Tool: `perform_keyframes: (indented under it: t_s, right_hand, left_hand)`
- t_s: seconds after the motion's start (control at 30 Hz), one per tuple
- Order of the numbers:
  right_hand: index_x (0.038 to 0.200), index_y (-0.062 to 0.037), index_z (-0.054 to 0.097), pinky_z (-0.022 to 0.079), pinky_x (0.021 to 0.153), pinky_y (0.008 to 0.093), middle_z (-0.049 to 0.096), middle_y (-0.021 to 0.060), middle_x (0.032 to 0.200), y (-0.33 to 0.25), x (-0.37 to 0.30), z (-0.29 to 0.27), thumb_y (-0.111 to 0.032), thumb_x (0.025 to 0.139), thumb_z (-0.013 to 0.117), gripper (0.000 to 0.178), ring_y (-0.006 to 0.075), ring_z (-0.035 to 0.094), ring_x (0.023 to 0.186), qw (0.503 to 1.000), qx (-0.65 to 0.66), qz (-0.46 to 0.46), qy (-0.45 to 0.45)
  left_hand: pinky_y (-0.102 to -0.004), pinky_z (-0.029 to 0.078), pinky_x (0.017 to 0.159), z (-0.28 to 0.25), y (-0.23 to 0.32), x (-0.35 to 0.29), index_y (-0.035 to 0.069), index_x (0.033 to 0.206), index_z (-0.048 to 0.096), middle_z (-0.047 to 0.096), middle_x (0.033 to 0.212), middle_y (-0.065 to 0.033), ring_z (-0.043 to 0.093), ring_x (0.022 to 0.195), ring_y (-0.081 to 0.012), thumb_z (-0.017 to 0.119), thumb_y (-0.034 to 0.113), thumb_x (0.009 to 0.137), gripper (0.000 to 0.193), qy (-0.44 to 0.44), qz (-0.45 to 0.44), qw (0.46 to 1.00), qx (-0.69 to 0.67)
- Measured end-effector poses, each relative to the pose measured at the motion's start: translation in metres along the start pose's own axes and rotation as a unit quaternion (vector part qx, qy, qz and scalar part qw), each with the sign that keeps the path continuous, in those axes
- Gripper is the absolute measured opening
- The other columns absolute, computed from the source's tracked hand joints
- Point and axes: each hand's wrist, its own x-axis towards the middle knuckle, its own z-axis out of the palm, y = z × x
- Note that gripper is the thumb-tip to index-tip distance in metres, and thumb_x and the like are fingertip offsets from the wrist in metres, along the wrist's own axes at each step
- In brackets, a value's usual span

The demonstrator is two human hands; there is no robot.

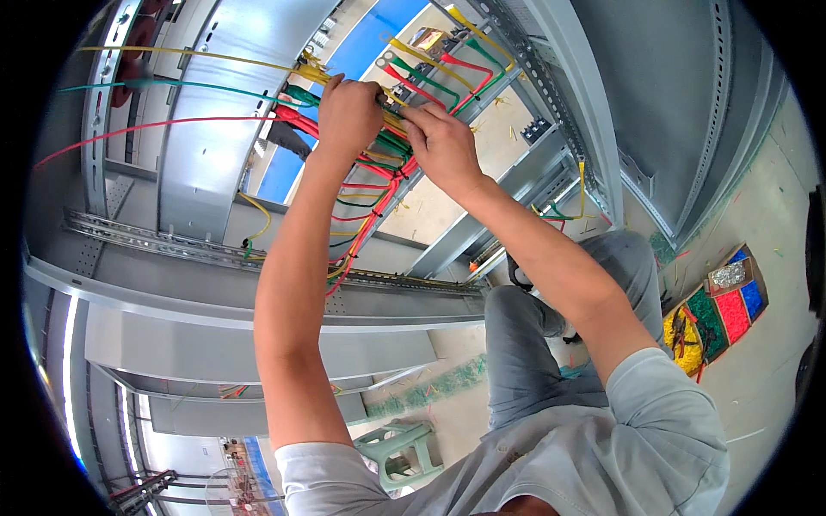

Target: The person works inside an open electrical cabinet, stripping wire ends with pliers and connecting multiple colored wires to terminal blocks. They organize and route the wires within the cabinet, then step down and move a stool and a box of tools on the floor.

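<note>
Three single wires cross the upper left of the frame: a yellow wire [189, 53] on top, a green wire [189, 83] below it and a red wire [155, 126] lowest. All three run toward the wire bundle [400, 176], located at upper centre inside the grey metal cabinet [172, 311]. The left hand [348, 120] is curled closed on the upper part of the bundle; its palm contents are hidden. At lower centre, a pale green stool [396, 451] stands on the floor. The right hand [443, 150] is just beside the left, thumb and fingers narrow against the bundle; whether they pinch a wire cannot be determined. A small dark item [384, 99] lies between the hands; its type is unclear. At the right of the frame, a cardboard box [747, 249] on the floor contains yellow, green, red and blue parts in separate sections; red-handled pliers [685, 334] rest on the yellow parts.
</note>
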Motion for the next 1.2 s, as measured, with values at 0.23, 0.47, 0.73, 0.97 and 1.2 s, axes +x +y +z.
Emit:
perform_keyframes:
  t_s: [0.23, 0.47, 0.73, 0.97, 1.2]
  right_hand:
    - [0.104, -0.0089, 0.074, 0.055, 0.071, 0.0520, 0.069, 0.0136, 0.091, 0.003, 0.013, 0.006, -0.011, 0.093, 0.065, 0.014, 0.0386, 0.069, 0.084, 0.990, -0.112, 0.014, -0.090]
    - [0.112, -0.0090, 0.074, 0.056, 0.074, 0.0533, 0.070, 0.0156, 0.095, -0.002, 0.012, -0.004, -0.009, 0.091, 0.064, 0.023, 0.0401, 0.070, 0.086, 0.980, -0.115, 0.034, -0.156]
    - [0.117, -0.0046, 0.072, 0.057, 0.075, 0.0430, 0.071, 0.0164, 0.103, -0.003, 0.011, -0.050, -0.009, 0.093, 0.068, 0.024, 0.0360, 0.071, 0.086, 0.996, 0.053, 0.012, -0.068]
    - [0.126, -0.0003, 0.070, 0.059, 0.075, 0.0322, 0.073, 0.0184, 0.115, -0.004, 0.032, -0.053, -0.022, 0.100, 0.066, 0.034, 0.0234, 0.075, 0.091, 0.988, -0.076, -0.074, -0.110]
    - [0.118, 0.0034, 0.071, 0.058, 0.077, 0.0383, 0.076, 0.0191, 0.099, 0.018, 0.055, -0.036, -0.017, 0.098, 0.066, 0.029, 0.0294, 0.076, 0.086, 0.976, 0.070, 0.099, -0.181]
  left_hand:
    - [-0.0519, 0.055, 0.082, 0.012, -0.001, 0.021, 0.005, 0.080, 0.075, 0.072, 0.080, -0.0210, 0.071, 0.078, -0.0418, 0.068, 0.020, 0.084, 0.017, -0.079, -0.036, 0.992, 0.094]
    - [-0.0486, 0.053, 0.091, 0.009, -0.011, 0.023, 0.008, 0.086, 0.077, 0.076, 0.090, -0.0180, 0.073, 0.092, -0.0351, 0.066, 0.011, 0.081, 0.012, -0.131, -0.047, 0.986, 0.088]
    - [-0.0368, 0.053, 0.102, -0.084, 0.024, 0.006, 0.000, 0.129, 0.069, 0.075, 0.114, -0.0189, 0.073, 0.103, -0.0266, 0.071, 0.014, 0.093, 0.038, -0.045, -0.118, 0.943, -0.308]
    - [-0.0306, 0.056, 0.093, -0.069, 0.026, 0.007, -0.004, 0.125, 0.068, 0.076, 0.109, -0.0111, 0.070, 0.100, -0.0154, 0.069, 0.021, 0.101, 0.035, 0.035, -0.151, 0.870, -0.467]
    - [-0.0333, 0.059, 0.077, -0.045, 0.025, 0.021, -0.001, 0.117, 0.068, 0.076, 0.094, -0.0109, 0.074, 0.086, -0.0197, 0.067, 0.010, 0.097, 0.022, 0.147, -0.214, 0.848, -0.462]
